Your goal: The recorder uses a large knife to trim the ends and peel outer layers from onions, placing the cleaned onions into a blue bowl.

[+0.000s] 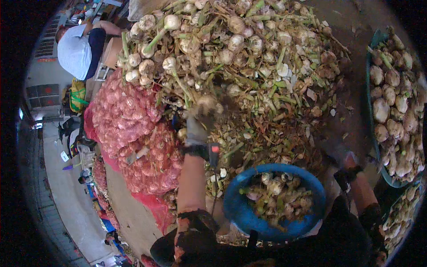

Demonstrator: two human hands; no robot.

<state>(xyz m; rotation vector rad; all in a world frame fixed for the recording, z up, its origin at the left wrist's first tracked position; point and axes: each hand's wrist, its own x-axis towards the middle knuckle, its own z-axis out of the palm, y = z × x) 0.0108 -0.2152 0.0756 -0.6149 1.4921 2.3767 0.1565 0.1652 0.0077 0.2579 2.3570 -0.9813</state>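
My left hand [197, 128], in a grey glove, reaches into the near side of a heap of garlic [233, 43] with stalks and roots. Brownish blur at its fingertips hides whether they grip a bulb. My right hand [338, 153], also gloved and smeared by motion, is low at the right, between the heap and a green-rimmed container of garlic [393, 100]; what it holds, if anything, is unclear. Between my forearms stands a blue plastic basin [233, 200], with garlic bulbs and cut stalk pieces [277, 197] inside.
Red mesh sacks of garlic [126, 110] lean against the heap's left side. Dry skins and stalk trimmings [260, 140] litter the ground in front. A person in a white shirt [75, 50] sits at the upper left. More garlic [400, 217] is at the lower right.
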